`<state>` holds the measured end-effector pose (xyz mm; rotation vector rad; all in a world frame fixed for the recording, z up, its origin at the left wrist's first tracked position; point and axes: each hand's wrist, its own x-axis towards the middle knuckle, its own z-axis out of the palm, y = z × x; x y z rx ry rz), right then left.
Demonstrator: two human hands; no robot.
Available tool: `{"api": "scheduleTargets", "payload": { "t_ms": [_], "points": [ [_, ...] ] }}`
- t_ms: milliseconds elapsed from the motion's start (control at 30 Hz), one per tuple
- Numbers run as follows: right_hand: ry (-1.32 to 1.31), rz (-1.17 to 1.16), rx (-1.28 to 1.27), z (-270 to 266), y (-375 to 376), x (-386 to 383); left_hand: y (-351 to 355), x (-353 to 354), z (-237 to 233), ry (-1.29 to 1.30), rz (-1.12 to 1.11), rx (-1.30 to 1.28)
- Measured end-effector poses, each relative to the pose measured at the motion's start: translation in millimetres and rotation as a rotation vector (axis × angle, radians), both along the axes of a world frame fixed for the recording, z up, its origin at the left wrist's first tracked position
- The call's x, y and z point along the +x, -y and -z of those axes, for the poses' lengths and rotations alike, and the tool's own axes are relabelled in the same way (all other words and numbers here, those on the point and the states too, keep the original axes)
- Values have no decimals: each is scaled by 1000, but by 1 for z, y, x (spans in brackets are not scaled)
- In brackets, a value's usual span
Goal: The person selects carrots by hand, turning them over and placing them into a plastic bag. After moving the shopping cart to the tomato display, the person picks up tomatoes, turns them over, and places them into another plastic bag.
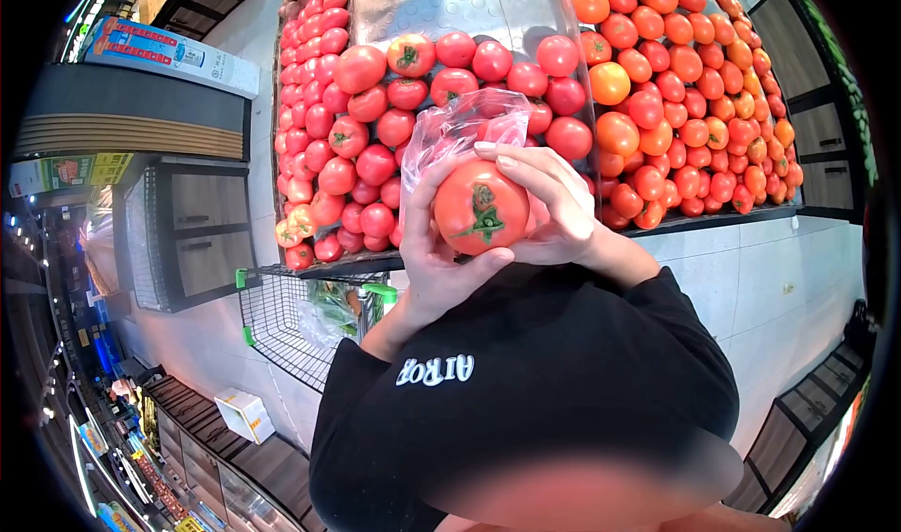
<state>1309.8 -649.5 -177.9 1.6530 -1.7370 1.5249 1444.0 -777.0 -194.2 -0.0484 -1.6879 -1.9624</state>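
Head view, supermarket produce stand. Both hands are closed around one large red tomato [481, 208], held in the air at chest height over the near edge of the stand. The left hand [427, 255] cups its left side and underside. The right hand [554, 204] wraps the right side, with fingers [511, 161] laid across the top. The green calyx faces the camera.

A thin clear plastic bag [460, 124] rises crumpled from just behind the tomato; which hand pinches it cannot be told. Black sweatshirt sleeves [544, 372] fill the frame below the tomato.

Surface: beyond the tomato lies a steel display bin [450, 2], bare metal at its far end, with a heap of large red tomatoes [375, 129] nearer. Right of the tomato, past a clear divider [584, 25], a second heap of smaller orange-red tomatoes [694, 91] runs to the stand's dark front edge [713, 218].

Room and clearance: right of the tomato and below the stand's edge, pale floor tiles [779, 297] lie open. Lower left of the tomato, a wire shopping cart [277, 330] with green trim stands just beside the stand, with leafy greens [328, 307] inside. Further left of the tomato stands a dark cabinet [202, 227], and below the cart a small cardboard box [246, 415] sits on the floor.
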Motion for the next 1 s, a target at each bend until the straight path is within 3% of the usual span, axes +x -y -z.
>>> {"api": "scheduleTargets", "payload": {
  "t_ms": [367, 467, 1000],
  "points": [
    [15, -28, 42, 1, -1, -2, 0, -3, -1, -12, -16, -54],
    [18, -79, 80, -2, -2, -3, 6, -4, 5, -2, -85, -282],
    [-49, -121, -57, -7, -2, 1, 7, -10, -8, -134, -111, -352]
  ]
}}
